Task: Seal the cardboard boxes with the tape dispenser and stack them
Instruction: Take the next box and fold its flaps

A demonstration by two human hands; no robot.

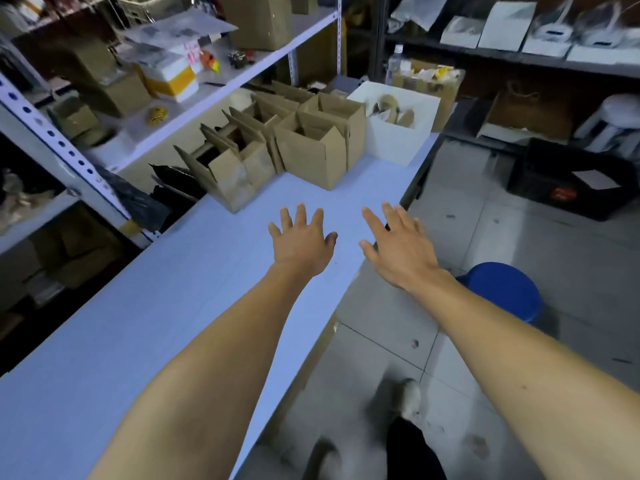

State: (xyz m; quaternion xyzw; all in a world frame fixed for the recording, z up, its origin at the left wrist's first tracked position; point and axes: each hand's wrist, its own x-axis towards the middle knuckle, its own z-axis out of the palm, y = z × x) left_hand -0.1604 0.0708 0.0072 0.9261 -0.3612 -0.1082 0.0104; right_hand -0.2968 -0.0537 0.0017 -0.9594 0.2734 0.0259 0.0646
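Both arms stretched out, left hand [302,241] and right hand [398,245] with fingers spread, holding nothing, above the table [166,306]. Open-flapped boxes [277,150] cluster at the far end, well ahead of the hands. White bin [398,133] just beside them; blue stool [502,292] under the right forearm.

Both arms were stretched forward over the pale blue desk [145,327]. The left hand [300,241] and right hand [398,244] were held flat with fingers [300,213] spread, nothing gripped. A cluster of open cardboard boxes [277,150] was seen at the desk's far end, beside a white box [394,133]. A blue stool [502,289] stood on the tiled floor [485,216].
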